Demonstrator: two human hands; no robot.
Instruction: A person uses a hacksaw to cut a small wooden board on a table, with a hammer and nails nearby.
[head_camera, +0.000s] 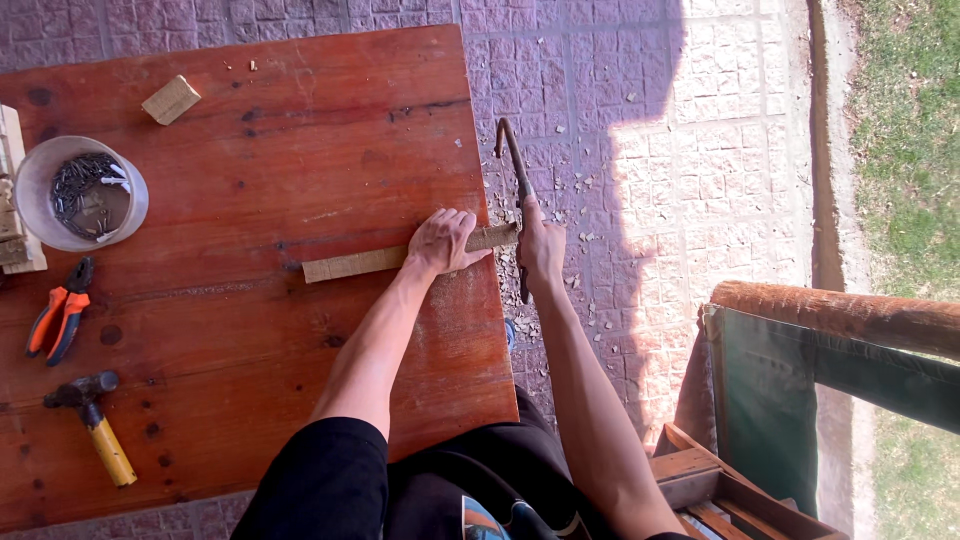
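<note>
A long thin wooden strip (350, 264) lies across the reddish wooden table (250, 180), its right end sticking out past the table's edge. My left hand (443, 241) presses flat on the strip near that edge. My right hand (540, 245) grips the handle of a dark hand saw (514, 160), held just off the table's right edge against the strip's overhanging end. The saw's blade runs away from me over the paving.
A white tub of nails (82, 192) stands at the left. Orange-handled pliers (60, 318) and a yellow-handled hammer (95, 420) lie at front left. A small wood block (171, 100) rests at the back. Wood chips litter the paving; a wooden-framed green chair (800, 400) stands right.
</note>
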